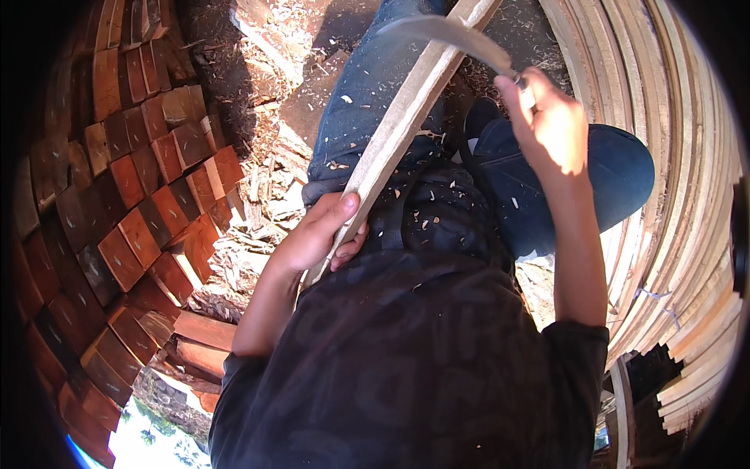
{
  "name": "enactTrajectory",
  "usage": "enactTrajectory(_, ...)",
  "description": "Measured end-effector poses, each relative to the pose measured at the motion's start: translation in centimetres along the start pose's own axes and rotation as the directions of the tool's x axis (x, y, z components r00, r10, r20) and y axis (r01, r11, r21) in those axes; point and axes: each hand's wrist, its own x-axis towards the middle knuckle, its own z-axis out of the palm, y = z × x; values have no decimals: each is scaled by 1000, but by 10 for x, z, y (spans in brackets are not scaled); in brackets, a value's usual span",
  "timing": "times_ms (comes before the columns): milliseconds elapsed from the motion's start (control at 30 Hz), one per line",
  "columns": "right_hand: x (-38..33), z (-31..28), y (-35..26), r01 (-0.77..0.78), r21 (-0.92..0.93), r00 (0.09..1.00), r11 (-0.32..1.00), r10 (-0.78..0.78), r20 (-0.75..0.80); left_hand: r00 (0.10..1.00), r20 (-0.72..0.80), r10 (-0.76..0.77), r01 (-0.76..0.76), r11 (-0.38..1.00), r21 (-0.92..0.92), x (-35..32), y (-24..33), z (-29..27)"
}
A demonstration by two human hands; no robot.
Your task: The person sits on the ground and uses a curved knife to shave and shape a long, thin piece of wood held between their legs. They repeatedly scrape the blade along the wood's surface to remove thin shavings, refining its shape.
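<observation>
My left hand (316,234) is wrapped round the lower part of a long, pale wooden strip (406,109), its thumb lying on top. The strip slants across my lap from my waist up to the top right and runs out of view. In my right hand (551,129) is the handle of a curved-bladed knife (469,43), closed in the fingers. Its blade, smeared by motion, points left and crosses over the upper part of the strip; whether it touches the wood I cannot tell. Small wood chips are scattered over my dark trousers (351,117).
Stacked reddish-brown wood blocks (141,234) rise along the left. Long pale wooden strips (648,156) lie piled on the right, close to my right arm and bent knee. Chips and shavings (262,195) cover the ground by my left leg.
</observation>
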Motion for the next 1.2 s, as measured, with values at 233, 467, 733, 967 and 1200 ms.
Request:
enactTrajectory(233, 10, -52, 76, -395, 19, 901, 919, 391, -190, 1000, 23, -20, 22, 997, -71, 1, 3, 2)
enactTrajectory(467, -41, 10, 1, -261, 380, 964, 887, 261, 52, 998, 39, -47, 51, 992, -113, 10, 10, 2)
enactTrajectory(733, -60, 31, -36, -185, 515, 949, 837, 17, 314, 996, -20, 88, -88, 996, 5, 22, 19, 7)
enactTrajectory(967, -66, 26, -11, -314, 718, 949, 621, 203, 239, 992, -4, 123, -122, 988, 93, 27, 29, 12)
enactTrajectory(1200, -65, 12, -24, -487, 775, 873, 403, 210, 439, 984, -7, 178, -176, 977, 120, 28, 29, 5)
